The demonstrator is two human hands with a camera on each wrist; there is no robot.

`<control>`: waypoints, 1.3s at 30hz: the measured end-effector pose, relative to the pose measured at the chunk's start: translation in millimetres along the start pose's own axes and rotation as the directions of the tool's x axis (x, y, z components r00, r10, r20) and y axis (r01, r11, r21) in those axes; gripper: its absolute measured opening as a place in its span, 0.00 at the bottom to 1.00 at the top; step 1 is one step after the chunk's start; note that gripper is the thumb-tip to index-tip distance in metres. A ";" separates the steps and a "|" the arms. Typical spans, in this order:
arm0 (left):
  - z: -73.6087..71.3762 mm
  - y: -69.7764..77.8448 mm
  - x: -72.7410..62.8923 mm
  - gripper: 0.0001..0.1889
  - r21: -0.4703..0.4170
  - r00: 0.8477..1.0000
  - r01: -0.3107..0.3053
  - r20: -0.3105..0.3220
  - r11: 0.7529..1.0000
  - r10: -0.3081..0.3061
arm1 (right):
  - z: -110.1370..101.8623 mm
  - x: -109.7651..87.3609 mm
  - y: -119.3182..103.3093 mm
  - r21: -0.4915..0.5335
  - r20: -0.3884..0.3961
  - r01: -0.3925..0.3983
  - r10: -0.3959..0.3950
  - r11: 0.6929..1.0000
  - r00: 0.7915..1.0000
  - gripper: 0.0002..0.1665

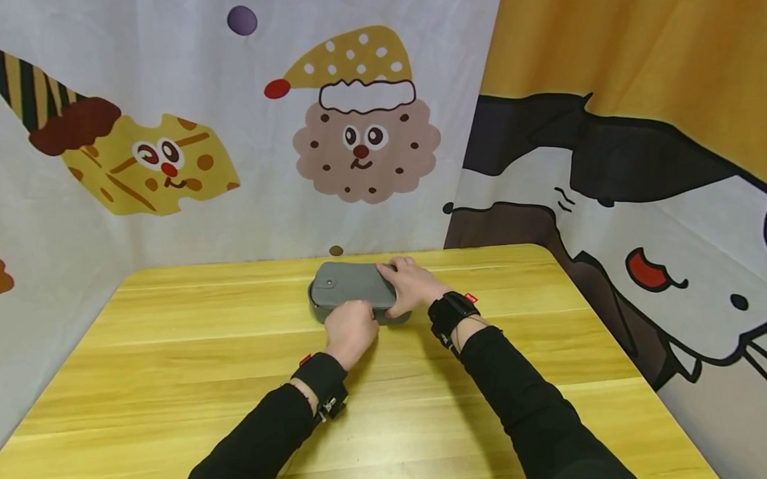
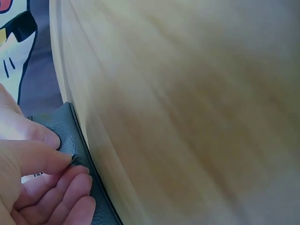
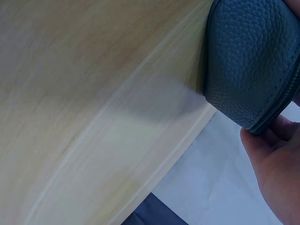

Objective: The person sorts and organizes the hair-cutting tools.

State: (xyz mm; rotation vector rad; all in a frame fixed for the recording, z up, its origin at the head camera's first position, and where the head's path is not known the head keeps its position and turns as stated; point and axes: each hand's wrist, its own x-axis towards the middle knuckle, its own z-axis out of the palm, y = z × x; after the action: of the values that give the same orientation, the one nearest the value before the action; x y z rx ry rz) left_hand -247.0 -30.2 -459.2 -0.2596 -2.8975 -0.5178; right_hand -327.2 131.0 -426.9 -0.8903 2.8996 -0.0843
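Observation:
A grey leather-look zip pouch (image 1: 350,279) lies near the far edge of the wooden table, its flap fastened by a small snap (image 1: 329,282) at the left. My left hand (image 1: 351,331) is at the pouch's near side; in the left wrist view its thumb and forefinger pinch a small dark zipper pull (image 2: 73,159). My right hand (image 1: 413,284) grips the pouch's right end, fingers over the top and thumb at the near side. Pebbled grain and a zipper (image 3: 286,93) along the edge show in the right wrist view, where the hand partly hides that end.
The wooden table (image 1: 236,385) stretches toward me with its far edge just behind the pouch. Behind it hangs a pale cloth (image 1: 267,166) with cartoon prints, and a yellow and black printed cloth (image 1: 631,54) hangs to the right. Both wrists wear black bands.

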 end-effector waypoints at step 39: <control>-21.2 -13.8 -12.1 0.15 -0.197 1.000 -0.023 -0.010 0.980 0.022 | 0.2 -0.8 -0.4 -0.002 0.009 0.003 -0.003 1.000 1.000 0.64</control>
State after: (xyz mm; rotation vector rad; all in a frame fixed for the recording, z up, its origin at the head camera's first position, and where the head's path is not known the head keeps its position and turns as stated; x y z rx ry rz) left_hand -234.9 -52.2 -446.7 -0.3169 -2.8338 -0.8014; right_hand -326.2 131.1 -427.0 -0.8927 2.8904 -0.0780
